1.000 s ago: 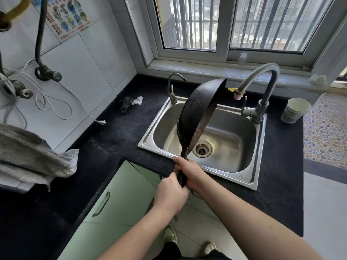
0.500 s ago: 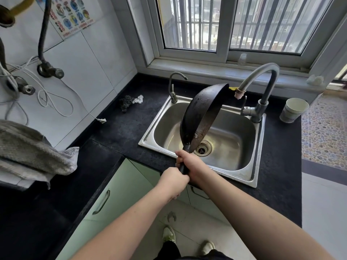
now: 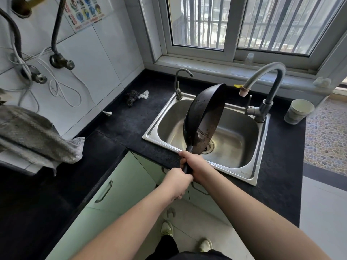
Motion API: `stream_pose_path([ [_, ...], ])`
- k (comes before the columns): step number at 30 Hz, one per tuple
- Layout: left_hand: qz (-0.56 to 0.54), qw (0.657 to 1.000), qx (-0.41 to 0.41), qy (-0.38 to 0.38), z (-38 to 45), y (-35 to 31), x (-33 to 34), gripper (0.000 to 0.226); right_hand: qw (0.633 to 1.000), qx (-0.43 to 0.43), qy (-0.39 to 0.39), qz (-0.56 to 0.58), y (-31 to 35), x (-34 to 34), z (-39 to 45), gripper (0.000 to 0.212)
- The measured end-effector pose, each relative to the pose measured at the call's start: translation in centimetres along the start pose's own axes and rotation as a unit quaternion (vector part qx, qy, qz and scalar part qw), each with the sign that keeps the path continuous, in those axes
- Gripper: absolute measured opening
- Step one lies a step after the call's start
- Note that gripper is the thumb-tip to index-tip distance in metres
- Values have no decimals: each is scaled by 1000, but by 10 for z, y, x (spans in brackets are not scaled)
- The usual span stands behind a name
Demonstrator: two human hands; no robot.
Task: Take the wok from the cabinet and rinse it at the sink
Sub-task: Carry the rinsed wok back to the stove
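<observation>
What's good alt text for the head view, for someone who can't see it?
Both hands, left hand and right hand, grip the handle of a black wok held tilted on edge over a steel sink, near the curved tap. No running water is visible. A paper cup stands on the black counter right of the sink, below a barred window.

We cannot see most of the wok's handle [image 3: 188, 159], wrapped by the right hand [image 3: 195, 164] and the left hand [image 3: 177, 182] low in the middle. The wok [image 3: 203, 117] hides part of the drain [image 3: 208, 147]. At the left edge the grey cloth [image 3: 35, 136] is cut off; the wall poster [image 3: 85, 13], upper left, is too small to read.
</observation>
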State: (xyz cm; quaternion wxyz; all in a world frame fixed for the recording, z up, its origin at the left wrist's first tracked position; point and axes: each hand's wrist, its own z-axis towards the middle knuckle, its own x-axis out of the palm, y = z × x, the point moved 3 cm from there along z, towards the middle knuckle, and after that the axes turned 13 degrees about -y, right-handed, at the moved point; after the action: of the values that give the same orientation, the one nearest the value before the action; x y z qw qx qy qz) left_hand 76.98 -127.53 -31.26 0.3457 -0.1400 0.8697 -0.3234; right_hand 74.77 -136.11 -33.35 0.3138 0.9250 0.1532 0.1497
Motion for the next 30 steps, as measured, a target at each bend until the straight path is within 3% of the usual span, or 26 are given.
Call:
stream_pose_path([
  [4,-50,998,-6,22,-7,4,-1,17,1000,-10,16,-5,-2,-2,-1,21],
  [8,-99,994,-10,41,-18,2,-4,19,994,26,94,50,-4,-5,-7,21],
  [13,-180,980,-20,79,-36,-3,-8,14,946,92,229,211,-9,-8,-29,21],
  [18,-249,961,-46,115,-52,2,-14,14,920,113,286,244,-23,2,-47,36],
  [22,-268,953,-63,128,-59,13,-25,26,933,99,266,221,-30,12,-59,53],
  [26,-267,952,-62,139,-72,34,-46,29,952,112,208,192,-49,28,-80,36],
  [30,-257,954,-60,146,-92,71,-79,29,962,114,195,153,-80,54,-109,38],
])
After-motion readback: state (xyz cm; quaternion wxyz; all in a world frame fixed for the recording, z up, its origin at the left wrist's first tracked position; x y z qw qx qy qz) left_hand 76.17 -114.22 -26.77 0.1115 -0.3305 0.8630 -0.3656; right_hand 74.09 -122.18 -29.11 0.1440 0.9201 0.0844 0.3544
